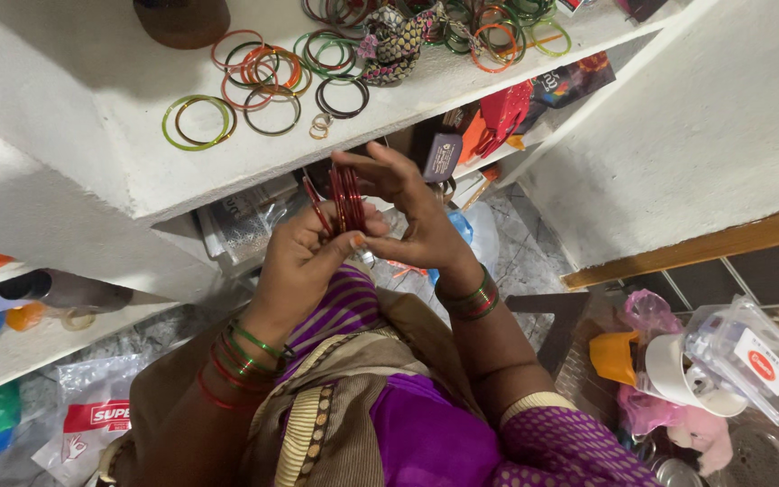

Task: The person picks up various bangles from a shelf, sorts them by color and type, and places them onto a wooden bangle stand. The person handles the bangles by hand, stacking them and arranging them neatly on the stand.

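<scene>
Fingers (pixel 367 242) of the left hand (pixel 304 261) are closed around a small stack of red bangles (pixel 346 198), thumb pressed across their lower rims, while the right hand (pixel 412 212) pinches the same stack from the other side, its upper fingers spread. The stack stands on edge between both hands, just below the front lip of the white shelf (pixel 119 171). Keeping the rings aligned seems to call for even pressure from both thumbs, so none slips sideways. Loose bangles (pixel 259 86) in green, orange and red lie scattered on the shelf above the stack. That shelf edge is near the knuckles; freer room lies below the shelf, toward the body.
</scene>
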